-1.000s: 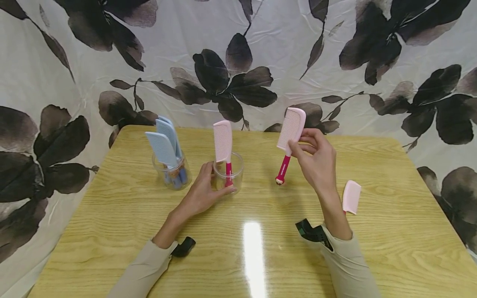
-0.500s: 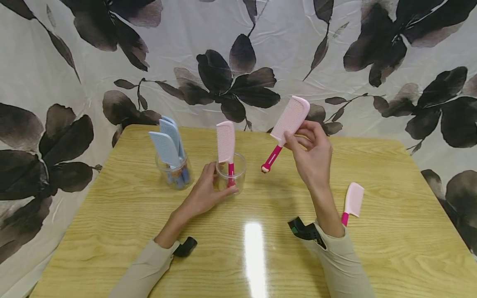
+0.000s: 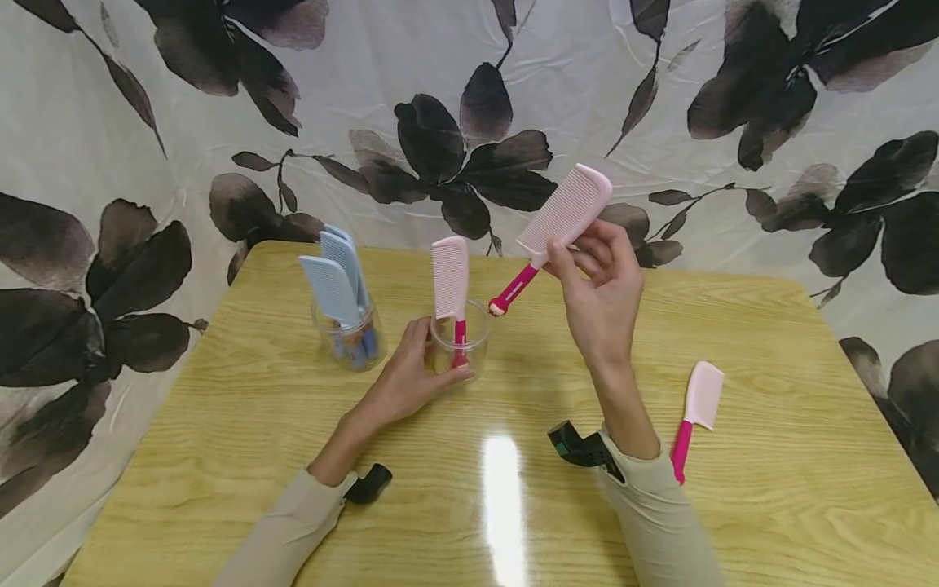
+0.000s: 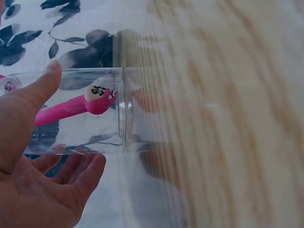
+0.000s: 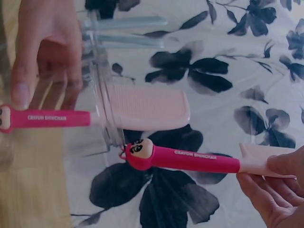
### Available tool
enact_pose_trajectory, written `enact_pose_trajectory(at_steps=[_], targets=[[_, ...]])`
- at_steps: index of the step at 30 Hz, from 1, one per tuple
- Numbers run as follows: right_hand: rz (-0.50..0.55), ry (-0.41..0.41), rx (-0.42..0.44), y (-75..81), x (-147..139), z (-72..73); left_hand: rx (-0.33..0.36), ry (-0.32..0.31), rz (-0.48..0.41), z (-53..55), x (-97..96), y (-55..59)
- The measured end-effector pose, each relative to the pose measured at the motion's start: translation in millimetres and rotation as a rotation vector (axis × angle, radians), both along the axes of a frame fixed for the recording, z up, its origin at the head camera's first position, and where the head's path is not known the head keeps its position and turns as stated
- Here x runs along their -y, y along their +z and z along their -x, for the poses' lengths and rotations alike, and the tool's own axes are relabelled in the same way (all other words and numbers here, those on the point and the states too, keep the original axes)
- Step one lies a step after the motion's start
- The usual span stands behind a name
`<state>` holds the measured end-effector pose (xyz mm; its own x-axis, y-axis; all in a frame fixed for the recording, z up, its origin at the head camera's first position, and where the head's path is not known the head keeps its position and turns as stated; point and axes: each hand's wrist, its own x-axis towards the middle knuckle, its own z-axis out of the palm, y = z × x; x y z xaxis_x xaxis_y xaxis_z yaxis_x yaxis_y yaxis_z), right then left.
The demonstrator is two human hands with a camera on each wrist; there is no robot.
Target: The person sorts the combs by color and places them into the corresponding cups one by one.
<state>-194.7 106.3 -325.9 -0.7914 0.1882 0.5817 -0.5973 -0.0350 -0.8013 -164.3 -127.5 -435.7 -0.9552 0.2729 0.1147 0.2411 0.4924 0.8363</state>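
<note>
My left hand (image 3: 407, 371) holds a clear jar (image 3: 480, 352) on the table, thumb in front and fingers curled behind its wall. Inside the jar a pink comb (image 3: 450, 277) stands nearly upright, teeth part above the rim, its magenta handle (image 4: 66, 110) down in the jar. My right hand (image 3: 605, 297) pinches a second pink comb (image 3: 568, 208) at the base of its toothed part, raised and tilted. The character-head end of that comb's magenta handle (image 5: 190, 159) points down-left, close by the jar's rim in the head view and overlapping it in the right wrist view.
Left of the held jar stands another clear jar (image 3: 320, 346) with several light blue combs (image 3: 330, 289). A third pink comb (image 3: 704, 395) lies on the wooden table (image 3: 425, 505) beside my right forearm. A floral cloth (image 3: 352, 49) hangs behind the table's far edge.
My right hand has moved left and up with its comb, which has tilted further, handle end swinging toward the jar. More of the comb lying on the table shows. My left hand stays on the jar.
</note>
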Motion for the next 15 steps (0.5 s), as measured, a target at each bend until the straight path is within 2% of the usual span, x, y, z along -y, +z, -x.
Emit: enact_pose_trajectory(at_steps=[9,15], targets=[[0.069,0.025,-0.07,0.5,6,0.4,-0.004,-0.02,-0.013,0.8,-3.5,-0.8],[0.019,0.068,-0.051,-3.6,13,1.6,0.001,-0.003,-0.002,1.4,-2.3,-0.7]])
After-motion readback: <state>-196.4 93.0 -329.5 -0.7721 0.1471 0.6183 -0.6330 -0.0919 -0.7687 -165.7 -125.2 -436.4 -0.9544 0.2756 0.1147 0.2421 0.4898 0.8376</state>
